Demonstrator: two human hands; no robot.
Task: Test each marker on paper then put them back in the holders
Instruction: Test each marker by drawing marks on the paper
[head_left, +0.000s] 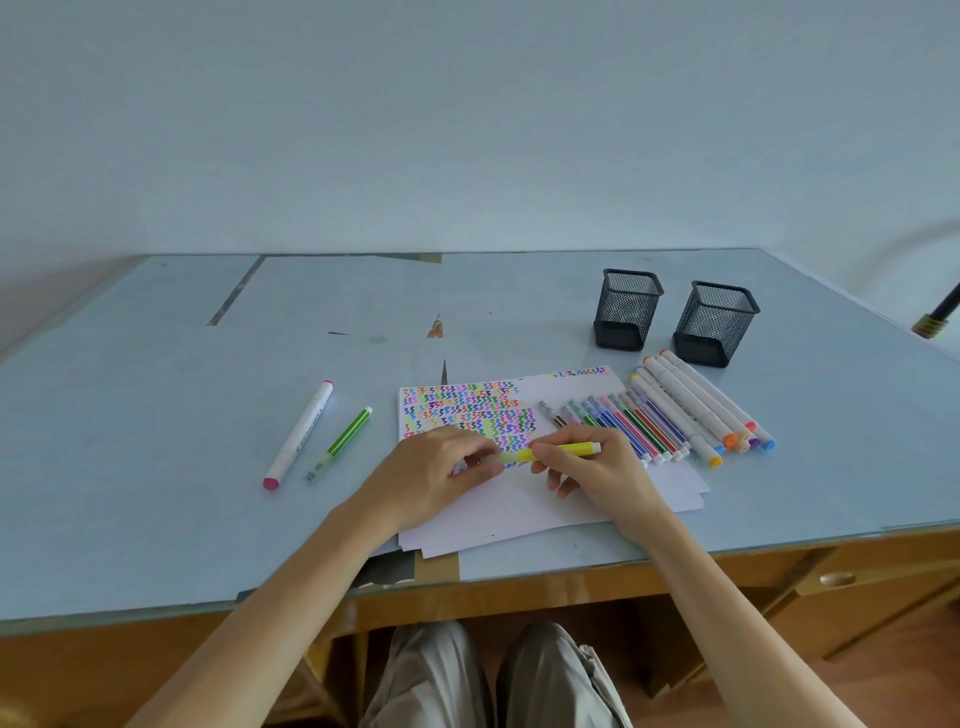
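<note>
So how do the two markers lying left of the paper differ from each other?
The pink-capped marker is thick, with a white barrel and pink at both ends; the green marker is thin, with a green barrel and a clear cap at its near end. The pink-capped one is also longer and lies further left. Both lie flat on the table, slanted the same way, untouched by the hands.

Two mesh holders (628, 308) (716, 322), one paper stack (519, 509), one yellow marker (563, 451) in two hands (431, 480) (597, 475), two markers lying left, pink-capped (298, 435) and green (340, 442), a row (660, 415) of roughly fifteen on the right, exact count unclear.
</note>
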